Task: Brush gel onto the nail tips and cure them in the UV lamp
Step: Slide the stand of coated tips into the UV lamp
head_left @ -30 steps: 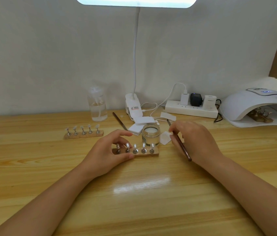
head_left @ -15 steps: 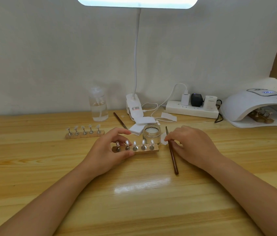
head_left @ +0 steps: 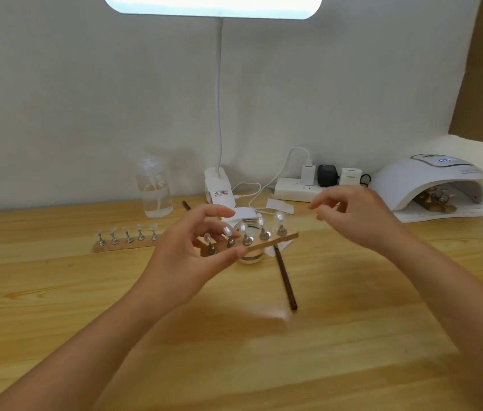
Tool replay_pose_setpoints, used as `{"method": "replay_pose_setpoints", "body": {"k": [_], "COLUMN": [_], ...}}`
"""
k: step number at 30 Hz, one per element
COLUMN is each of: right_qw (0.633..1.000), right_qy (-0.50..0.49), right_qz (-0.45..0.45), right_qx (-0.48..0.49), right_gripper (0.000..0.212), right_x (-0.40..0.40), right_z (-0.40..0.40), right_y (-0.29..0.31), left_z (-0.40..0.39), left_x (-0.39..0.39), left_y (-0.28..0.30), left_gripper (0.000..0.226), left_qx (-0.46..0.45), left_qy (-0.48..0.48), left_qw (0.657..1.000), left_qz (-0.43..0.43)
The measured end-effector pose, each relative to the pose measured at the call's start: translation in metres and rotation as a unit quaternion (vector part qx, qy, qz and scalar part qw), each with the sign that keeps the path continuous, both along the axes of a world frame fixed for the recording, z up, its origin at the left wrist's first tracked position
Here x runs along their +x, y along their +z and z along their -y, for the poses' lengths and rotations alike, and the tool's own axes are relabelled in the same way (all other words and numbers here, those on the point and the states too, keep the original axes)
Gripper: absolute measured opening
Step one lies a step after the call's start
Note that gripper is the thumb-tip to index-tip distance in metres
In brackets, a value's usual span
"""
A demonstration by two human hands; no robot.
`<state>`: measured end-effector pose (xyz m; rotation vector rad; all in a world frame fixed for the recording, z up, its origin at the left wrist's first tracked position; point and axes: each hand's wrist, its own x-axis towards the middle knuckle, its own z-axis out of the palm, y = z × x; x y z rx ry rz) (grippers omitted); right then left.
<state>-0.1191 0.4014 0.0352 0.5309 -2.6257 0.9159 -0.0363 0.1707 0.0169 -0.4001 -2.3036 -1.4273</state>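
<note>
My left hand (head_left: pixel 186 256) grips the left end of a wooden strip (head_left: pixel 275 241) that carries several clear nail tips on metal stands, lifted off the table and tilted up to the right. My right hand (head_left: pixel 356 218) hovers just right of the strip, fingers loosely curled, holding nothing. The brown brush (head_left: pixel 286 280) lies on the table below the strip. The glass gel jar (head_left: pixel 250 256) sits partly hidden behind the strip. The white UV lamp (head_left: pixel 433 185) stands at the far right with another strip of tips (head_left: pixel 433 200) inside.
A second strip of nail tips (head_left: pixel 124 240) lies at the left. A clear pump bottle (head_left: pixel 154 188), a clip lamp base (head_left: pixel 219 188), a power strip (head_left: pixel 299 188) with cables, white pads (head_left: pixel 280 206) and another brush (head_left: pixel 186 204) line the back of the wooden table (head_left: pixel 56 292).
My right hand laid the brush on the table and rose, empty. My left hand lifted the strip of tips off the table.
</note>
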Motion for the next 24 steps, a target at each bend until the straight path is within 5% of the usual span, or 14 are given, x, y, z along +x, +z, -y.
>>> {"method": "replay_pose_setpoints", "body": {"k": [6, 9, 17, 21, 24], "right_qw": [0.950, 0.920, 0.836, 0.788, 0.787], "right_qy": [-0.028, -0.073, -0.247, -0.279, -0.295], "right_qz": [0.279, 0.340, 0.243, 0.215, 0.243], "right_qx": [-0.138, -0.180, -0.426, -0.505, -0.485], "right_gripper": [0.012, 0.014, 0.018, 0.025, 0.023], "right_x": [-0.006, -0.007, -0.021, -0.028, -0.032], "right_z": [-0.064, -0.092, -0.147, -0.168, -0.182], "right_y": [0.025, 0.022, -0.007, -0.017, -0.020], "left_z": [-0.056, -0.098, -0.205, -0.240, -0.254], "left_x": [-0.021, -0.051, -0.122, -0.149, -0.156], "left_y": [0.022, 0.022, -0.005, -0.006, -0.019], "left_gripper": [0.042, 0.040, 0.045, 0.043, 0.041], "left_qx": [-0.007, 0.008, 0.120, 0.082, 0.047], "left_qy": [-0.059, -0.061, -0.089, -0.139, -0.142], "left_qw": [0.998, 0.997, 0.983, 0.982, 0.984], "left_qz": [0.020, 0.036, 0.110, 0.097, 0.093]}}
